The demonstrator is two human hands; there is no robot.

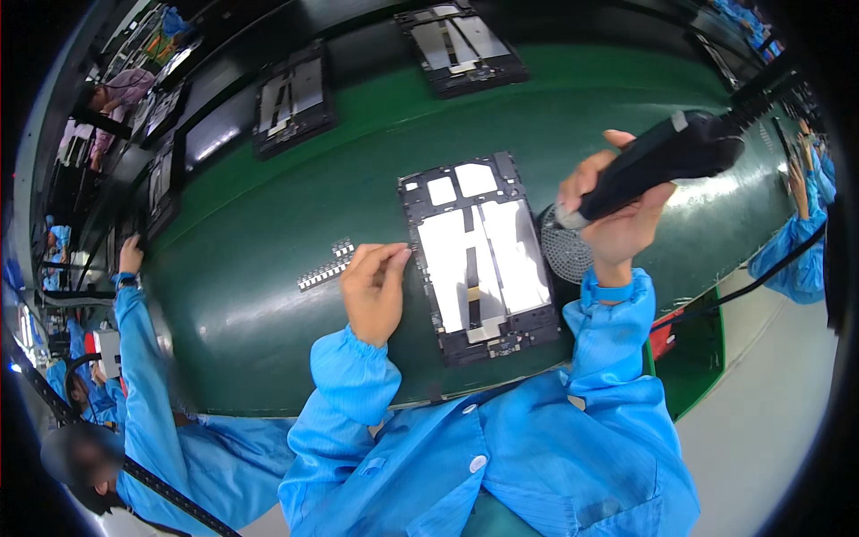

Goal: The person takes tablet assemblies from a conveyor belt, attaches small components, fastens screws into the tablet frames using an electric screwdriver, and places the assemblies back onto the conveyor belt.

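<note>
An opened tablet [522, 259] lies in front of me on the green bench, its black frame around shiny silver plates and dark ribbon cables. My right hand [617, 206] is wrapped round a black electric screwdriver [667, 159], held tilted over the tablet's right side. Below its tip end is a grey round disc full of small holes [565, 254]. My left hand [374, 285] is closed in a pinch at the tablet's left edge; whatever lies between the fingertips is too small to make out. Beside it rests a strip of small black-and-white pieces [324, 272].
Further tablets [295, 100] [461, 49] lie along the dark line behind the green bench [242, 322]. A co-worker's arm in a blue sleeve [139, 313] reaches in at left. A green bin [698, 349] stands below the bench's right edge. Black cable [761, 282] runs at right.
</note>
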